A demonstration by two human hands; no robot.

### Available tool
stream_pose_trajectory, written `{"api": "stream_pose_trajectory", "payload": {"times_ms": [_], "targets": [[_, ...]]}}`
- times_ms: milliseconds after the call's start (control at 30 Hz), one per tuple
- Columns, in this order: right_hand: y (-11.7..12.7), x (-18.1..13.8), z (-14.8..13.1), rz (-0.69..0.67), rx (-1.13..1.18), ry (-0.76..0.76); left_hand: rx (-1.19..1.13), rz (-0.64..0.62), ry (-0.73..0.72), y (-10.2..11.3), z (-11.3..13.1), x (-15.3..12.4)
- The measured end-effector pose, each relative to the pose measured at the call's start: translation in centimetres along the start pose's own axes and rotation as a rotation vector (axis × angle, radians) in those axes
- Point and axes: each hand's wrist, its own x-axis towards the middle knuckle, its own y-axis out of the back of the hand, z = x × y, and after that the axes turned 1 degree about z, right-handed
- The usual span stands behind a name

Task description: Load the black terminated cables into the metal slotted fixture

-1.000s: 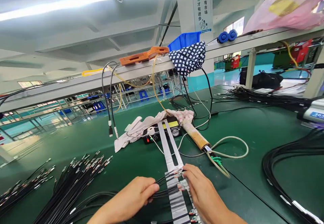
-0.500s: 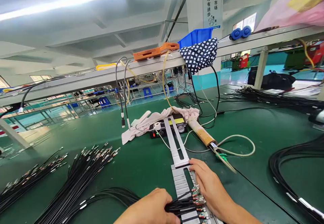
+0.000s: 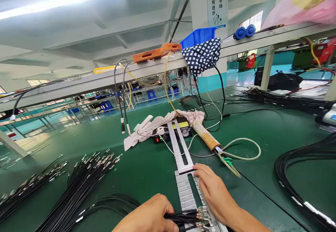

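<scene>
My left hand [image 3: 151,212] is closed around a bundle of black cables [image 3: 185,217] at the bottom of the view. The bared, metal-tipped cable ends [image 3: 204,215] are bunched over the lower part of a slotted metal jig [image 3: 184,187]. My right hand [image 3: 215,191] lies along the right edge of this jig. Its fingers are stretched out with the tips near the joint between the two metal plates; its thumb is hidden. The jig's far plate reaches onto a black control box [image 3: 165,135] with dials and a red light.
More black cable bundles [image 3: 81,186] lie at left, and a coil [image 3: 279,169] at right. Beyond my right hand is a tape-wrapped handle tool [image 3: 208,139] with a looped white cord. A pale cloth [image 3: 139,134] surrounds the box. A raised shelf rail [image 3: 147,65] crosses behind.
The cable ends, spread across several grooves of the jig before, are now gathered closer together and lower. My right hand keeps its place on the jig. The view has shifted slightly.
</scene>
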Motion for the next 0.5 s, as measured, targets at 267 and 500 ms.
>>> {"api": "stream_pose_trajectory", "payload": {"times_ms": [267,500], "targets": [[-0.1,0.3,-0.2,-0.005,0.015,-0.002,0.142,0.017,-0.025,-1.1,1.8,-1.5],[0.2,0.3,-0.5,0.008,0.015,-0.009,0.368,-0.024,0.183,-4.2,-0.7,1.9]]}}
